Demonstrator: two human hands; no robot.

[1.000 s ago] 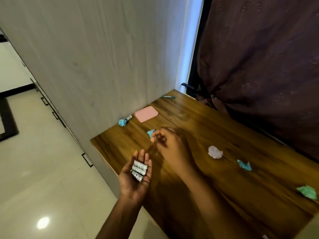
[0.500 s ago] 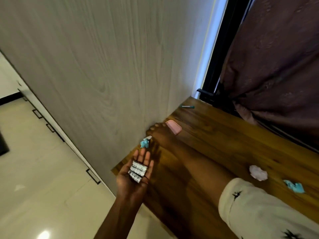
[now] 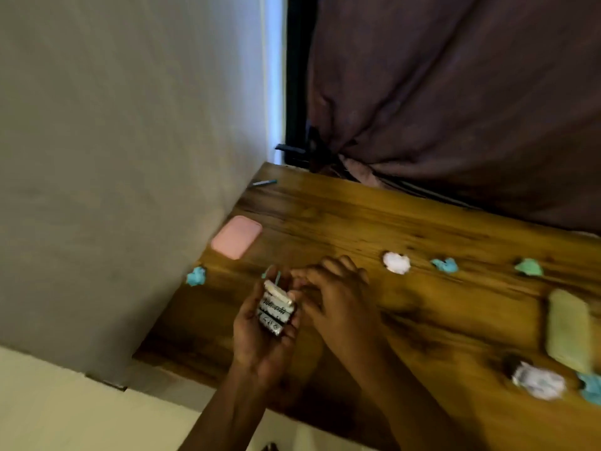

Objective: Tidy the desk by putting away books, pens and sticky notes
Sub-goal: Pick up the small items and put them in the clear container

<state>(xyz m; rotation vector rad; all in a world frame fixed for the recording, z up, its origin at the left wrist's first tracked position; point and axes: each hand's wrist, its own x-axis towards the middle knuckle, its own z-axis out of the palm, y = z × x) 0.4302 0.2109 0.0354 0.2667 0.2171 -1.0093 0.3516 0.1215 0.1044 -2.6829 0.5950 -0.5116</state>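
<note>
Short pens (image 3: 274, 312), white with black print, lie stacked side by side in the cupped left hand (image 3: 260, 340), its fingers curled up round them at the desk's (image 3: 357, 222) near edge. Right hand (image 3: 338, 304) is alongside, fingers bent, tips at the topmost pen; pinching or only touching, the blur won't say. Near right on the wood: a white crumpled ball (image 3: 538, 380), then a pale green pad (image 3: 569, 330). Further out, a row of scraps: white (image 3: 396, 262), blue (image 3: 445, 265), green (image 3: 529, 267). By the wall, a blue crumple (image 3: 196, 275), a pink pad (image 3: 236, 236), and at the far corner a teal pen (image 3: 265, 182).
</note>
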